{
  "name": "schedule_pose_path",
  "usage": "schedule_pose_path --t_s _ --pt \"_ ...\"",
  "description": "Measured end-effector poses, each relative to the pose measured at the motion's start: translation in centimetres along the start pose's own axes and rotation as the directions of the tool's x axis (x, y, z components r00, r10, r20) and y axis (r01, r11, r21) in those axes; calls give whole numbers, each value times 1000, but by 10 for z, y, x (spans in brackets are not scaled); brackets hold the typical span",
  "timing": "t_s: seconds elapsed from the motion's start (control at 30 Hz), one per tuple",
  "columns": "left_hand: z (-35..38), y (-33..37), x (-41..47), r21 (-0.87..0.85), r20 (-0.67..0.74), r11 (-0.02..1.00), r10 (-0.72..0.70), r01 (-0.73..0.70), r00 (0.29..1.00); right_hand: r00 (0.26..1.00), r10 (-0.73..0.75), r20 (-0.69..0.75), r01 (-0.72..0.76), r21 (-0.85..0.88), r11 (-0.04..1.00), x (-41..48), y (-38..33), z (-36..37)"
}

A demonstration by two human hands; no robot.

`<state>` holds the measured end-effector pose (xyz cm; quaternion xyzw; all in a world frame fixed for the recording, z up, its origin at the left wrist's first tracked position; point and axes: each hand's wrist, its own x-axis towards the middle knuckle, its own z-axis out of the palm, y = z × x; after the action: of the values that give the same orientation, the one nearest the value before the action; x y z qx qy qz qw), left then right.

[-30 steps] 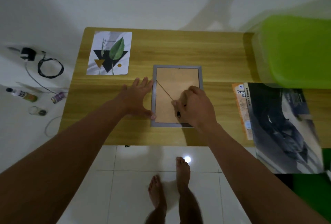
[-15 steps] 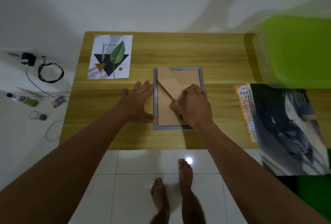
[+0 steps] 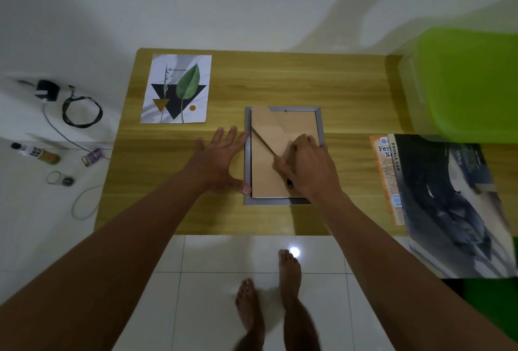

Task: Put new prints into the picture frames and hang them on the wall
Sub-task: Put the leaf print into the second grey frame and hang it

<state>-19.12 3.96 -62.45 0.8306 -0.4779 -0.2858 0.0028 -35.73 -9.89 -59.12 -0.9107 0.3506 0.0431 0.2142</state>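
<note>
Head view: picture frame (image 3: 319, 123) lies face down at the middle of the wooden table (image 3: 308, 78).
Change: backing board (image 3: 266, 177) lay flush inside the frame a second ago; now it sits shifted toward the left and far rims.
Left hand (image 3: 221, 157): as before, flat on the table just left of the frame, fingers spread, thumb tip touching the near-left corner.
Right hand (image 3: 308, 168): fingers curled, pinching the backing board.
Leaf print (image 3: 176, 88): flat at the far-left corner, well apart from the frame.
Green bin (image 3: 462, 84): far right, blurred; contents cannot be told.
</note>
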Motion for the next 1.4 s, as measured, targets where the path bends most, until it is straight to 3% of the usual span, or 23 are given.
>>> schedule_pose_path --t_s 0.33,0.57,0.67,0.77,1.03,1.4 --pt "0 0 -2 19 -7 1000 -3 3 1000 999 -31 -16 33 151 988 -13 15 -13" --pt "-6 6 1 68 28 997 -30 28 999 991 -42 -123 67 202 977 -14 30 -29" --pt "-8 10 5 31 4 998 -61 60 998 984 -1 -176 40 218 975 -4 43 -42" --pt "-8 14 8 137 -13 989 -53 54 999 979 58 -193 -9 243 970 14 55 -53" --pt "-13 8 13 135 74 990 -42 31 996 956 183 -228 -126 246 961 66 84 -66" --pt "-10 -2 16 128 90 992 -17 5 996 956 254 -147 -218 221 951 101 114 -55"
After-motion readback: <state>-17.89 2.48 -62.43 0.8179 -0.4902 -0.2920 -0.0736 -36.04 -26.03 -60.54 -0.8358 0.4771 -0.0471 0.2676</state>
